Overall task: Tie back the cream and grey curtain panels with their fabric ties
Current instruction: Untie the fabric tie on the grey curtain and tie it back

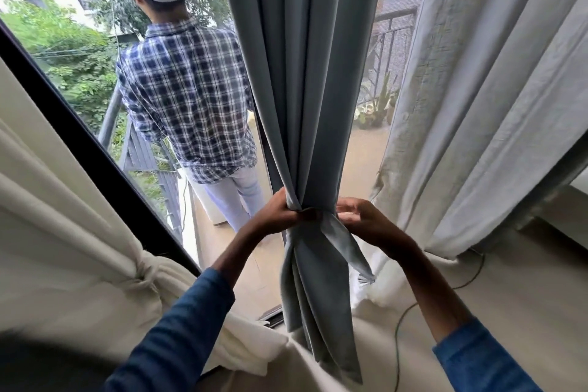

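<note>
L hand (279, 212), R hand (366, 220) beside curtain (305, 105)

Centre frame: my left hand (280, 213) covers the waist of the grey curtain (302, 73), my right hand (362, 219) blurs at the fingertips; I cannot tell how the fabric is fastened there.

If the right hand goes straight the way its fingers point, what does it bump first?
Most likely the grey curtain, at the bunched spot where the left hand grips it. The right hand points left at it from close by, though the depth is unclear.
</note>
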